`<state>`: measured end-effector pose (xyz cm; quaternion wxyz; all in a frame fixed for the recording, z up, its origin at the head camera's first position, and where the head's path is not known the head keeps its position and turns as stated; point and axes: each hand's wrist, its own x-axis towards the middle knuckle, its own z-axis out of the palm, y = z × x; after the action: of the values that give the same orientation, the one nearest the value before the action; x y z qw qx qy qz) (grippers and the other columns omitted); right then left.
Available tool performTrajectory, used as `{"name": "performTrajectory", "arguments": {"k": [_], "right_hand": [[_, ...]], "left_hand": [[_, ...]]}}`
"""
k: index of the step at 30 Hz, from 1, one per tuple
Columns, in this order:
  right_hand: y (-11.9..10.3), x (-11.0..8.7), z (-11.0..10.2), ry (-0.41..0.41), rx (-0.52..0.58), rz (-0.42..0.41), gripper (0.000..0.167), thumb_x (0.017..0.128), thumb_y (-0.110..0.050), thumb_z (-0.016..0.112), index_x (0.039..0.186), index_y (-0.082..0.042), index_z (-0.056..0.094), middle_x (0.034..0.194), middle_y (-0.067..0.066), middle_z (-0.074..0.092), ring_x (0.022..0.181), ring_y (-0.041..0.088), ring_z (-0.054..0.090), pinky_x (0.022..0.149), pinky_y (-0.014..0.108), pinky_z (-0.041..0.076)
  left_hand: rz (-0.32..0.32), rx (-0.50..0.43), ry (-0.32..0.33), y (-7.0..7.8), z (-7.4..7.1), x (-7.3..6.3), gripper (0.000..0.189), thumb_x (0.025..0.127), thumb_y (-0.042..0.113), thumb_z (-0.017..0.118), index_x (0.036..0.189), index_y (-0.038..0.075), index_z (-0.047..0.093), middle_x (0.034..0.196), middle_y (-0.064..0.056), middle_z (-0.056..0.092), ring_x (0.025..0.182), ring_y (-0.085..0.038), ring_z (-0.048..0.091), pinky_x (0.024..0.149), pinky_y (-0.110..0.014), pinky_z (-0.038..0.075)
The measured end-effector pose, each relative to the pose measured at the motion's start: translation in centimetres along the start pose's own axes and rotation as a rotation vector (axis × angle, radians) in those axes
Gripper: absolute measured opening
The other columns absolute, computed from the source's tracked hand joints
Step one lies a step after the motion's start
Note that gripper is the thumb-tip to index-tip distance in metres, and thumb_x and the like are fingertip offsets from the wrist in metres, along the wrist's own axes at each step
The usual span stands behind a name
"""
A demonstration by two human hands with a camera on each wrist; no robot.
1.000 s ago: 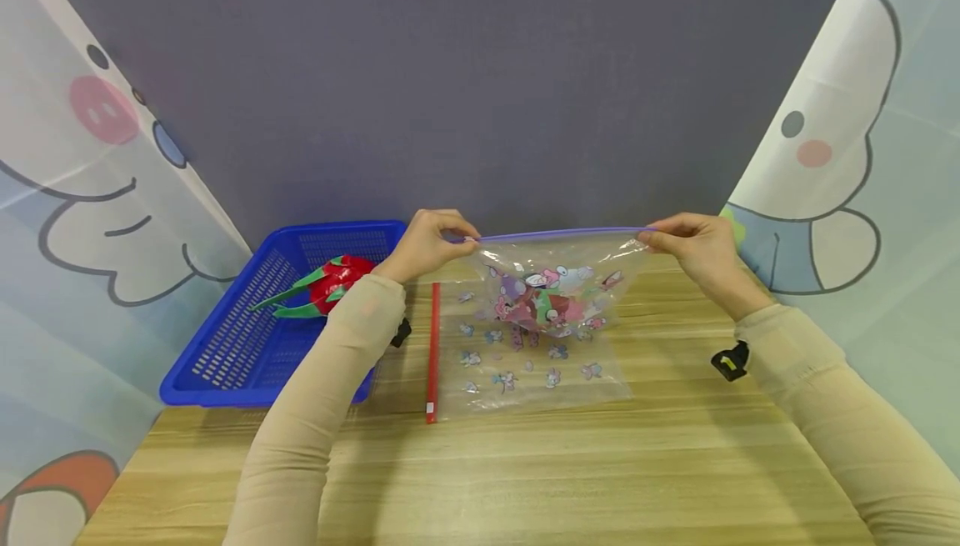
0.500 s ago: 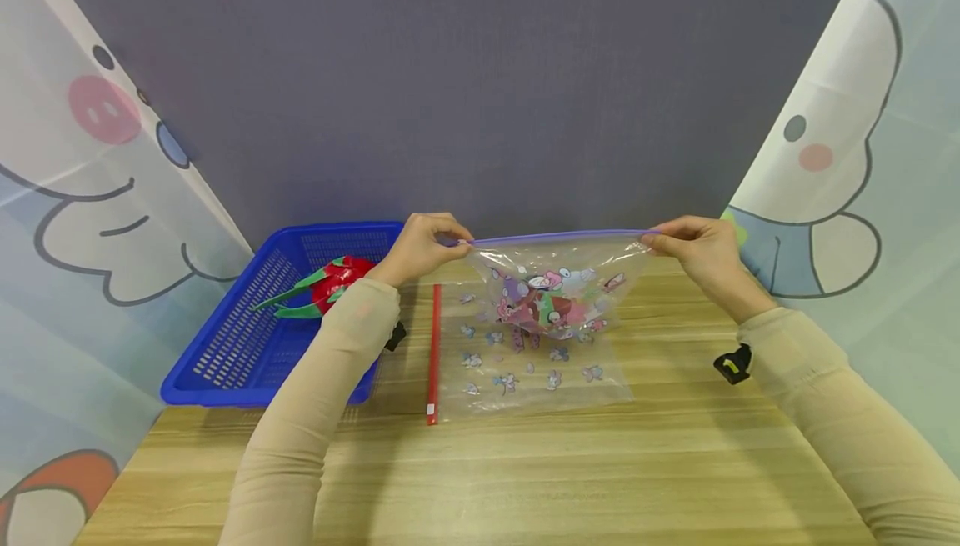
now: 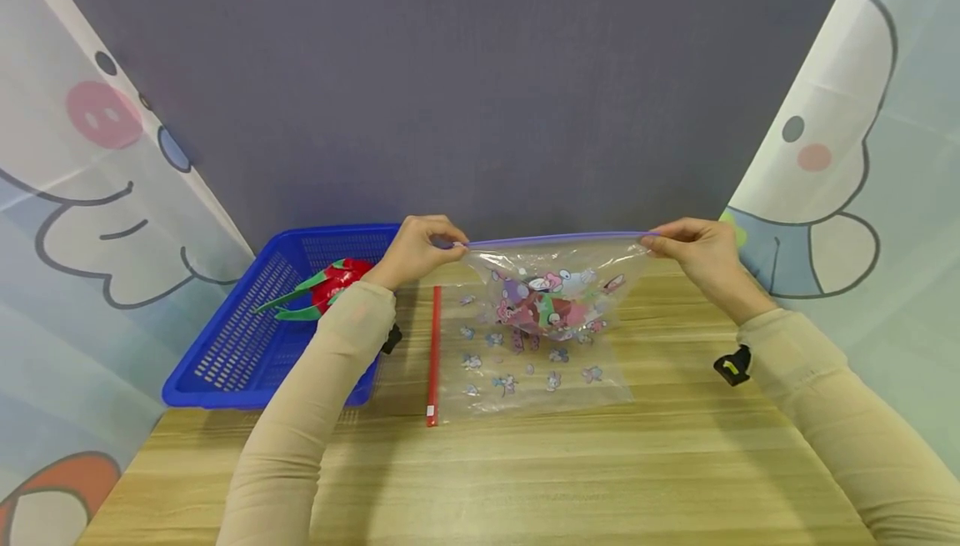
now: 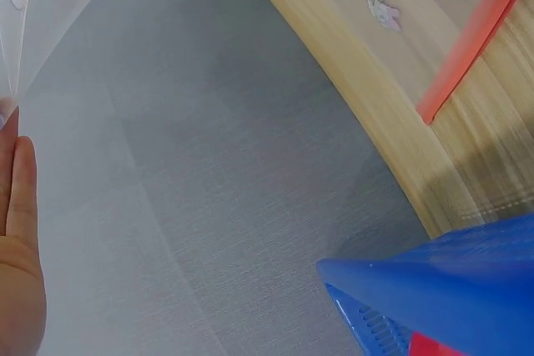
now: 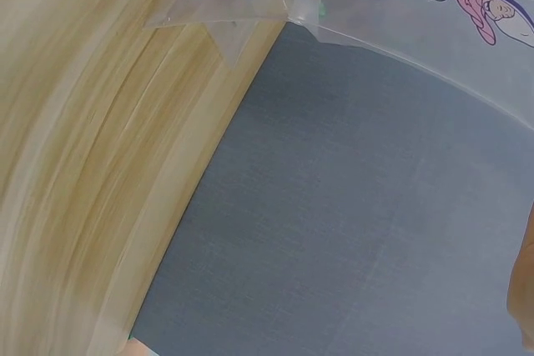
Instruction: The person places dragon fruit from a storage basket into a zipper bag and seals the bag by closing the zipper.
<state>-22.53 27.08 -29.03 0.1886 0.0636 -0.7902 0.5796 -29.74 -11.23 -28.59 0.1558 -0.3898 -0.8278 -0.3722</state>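
Observation:
A clear zip bag [image 3: 588, 258] with a purple zip and cartoon prints hangs between my two hands. My left hand [image 3: 420, 250] pinches the left end of the zip, and my right hand [image 3: 697, 258] pinches the right end. Something red and green shows low inside the bag; its kind is hard to tell through the prints. Beneath it, a second clear printed zip bag [image 3: 525, 388] lies flat, its red zip edge on the left. In the left wrist view part of my left hand [image 4: 21, 214] touches the bag's corner. The right wrist view shows the bag's lower part [image 5: 400, 6].
A blue plastic basket [image 3: 225, 396] stands at the left, holding a red toy [image 3: 333, 283] with long green leaf-like ends. All rest on a wooden table [image 3: 525, 488] against a grey panel [image 3: 480, 96]. Printed curtains [image 3: 847, 187] hang on both sides.
My left hand has shifted slightly left and down, drawing the purple zip a little straighter. My right hand stays almost in place, and both hands keep their pinch.

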Motion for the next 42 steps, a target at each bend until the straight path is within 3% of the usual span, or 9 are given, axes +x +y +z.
{"name": "performTrajectory", "arguments": {"k": [10, 17, 23, 32, 37, 42], "right_hand": [[-0.2, 0.2, 0.1, 0.001, -0.008, 0.013, 0.010, 0.077, -0.013, 0.073, 0.083, -0.005, 0.073, 0.067, -0.020, 0.067, 0.062, 0.000, 0.064, 0.061, 0.015, 0.051], [-0.6, 0.5, 0.4, -0.018, -0.021, 0.007, 0.012, 0.077, -0.013, 0.073, 0.084, -0.003, 0.072, 0.067, -0.019, 0.067, 0.062, 0.000, 0.064, 0.062, 0.015, 0.052], [-1.0, 1.0, 0.2, -0.011, -0.025, -0.028, 0.009, 0.077, -0.010, 0.073, 0.082, -0.003, 0.072, 0.067, -0.017, 0.067, 0.061, 0.001, 0.064, 0.061, 0.015, 0.051], [-1.7, 2.1, -1.5, 0.051, -0.010, -0.039, 0.008, 0.077, -0.011, 0.072, 0.082, -0.004, 0.072, 0.066, -0.017, 0.068, 0.060, 0.002, 0.066, 0.061, 0.016, 0.053], [-1.8, 2.7, -3.4, 0.100, -0.032, -0.014, 0.010, 0.077, -0.014, 0.072, 0.082, -0.006, 0.072, 0.065, -0.017, 0.067, 0.058, 0.000, 0.064, 0.052, 0.013, 0.050], [-1.3, 3.2, -5.9, 0.118, -0.023, 0.051, 0.003, 0.078, -0.016, 0.071, 0.080, -0.015, 0.072, 0.065, -0.018, 0.067, 0.059, -0.002, 0.063, 0.054, 0.009, 0.047]], "left_hand": [[0.010, 0.008, 0.012, -0.4, -0.1, 0.0, 0.006, 0.077, 0.007, 0.071, 0.082, 0.007, 0.073, 0.080, -0.004, 0.068, 0.077, -0.015, 0.063, 0.076, -0.032, 0.053], [-0.014, 0.038, -0.010, -0.5, -0.6, -0.3, 0.006, 0.078, 0.009, 0.071, 0.083, 0.008, 0.073, 0.082, -0.003, 0.068, 0.079, -0.019, 0.063, 0.076, -0.032, 0.053], [0.000, 0.062, -0.016, -0.4, -0.8, 0.2, 0.006, 0.080, 0.011, 0.070, 0.085, 0.009, 0.073, 0.083, -0.002, 0.068, 0.080, -0.016, 0.063, 0.076, -0.030, 0.053], [0.098, 0.078, 0.031, 1.2, -0.5, 2.5, 0.007, 0.080, 0.010, 0.069, 0.085, 0.007, 0.073, 0.082, -0.005, 0.068, 0.079, -0.017, 0.063, 0.076, -0.035, 0.053], [0.107, 0.107, 0.045, 2.5, 1.0, 4.5, 0.008, 0.081, 0.011, 0.069, 0.086, 0.006, 0.072, 0.082, -0.005, 0.068, 0.079, -0.018, 0.063, 0.076, -0.028, 0.052], [0.098, 0.171, 0.077, 4.0, 3.5, 6.5, 0.009, 0.082, 0.012, 0.068, 0.088, 0.006, 0.072, 0.083, -0.004, 0.068, 0.079, -0.017, 0.063, 0.076, -0.025, 0.050]]}}
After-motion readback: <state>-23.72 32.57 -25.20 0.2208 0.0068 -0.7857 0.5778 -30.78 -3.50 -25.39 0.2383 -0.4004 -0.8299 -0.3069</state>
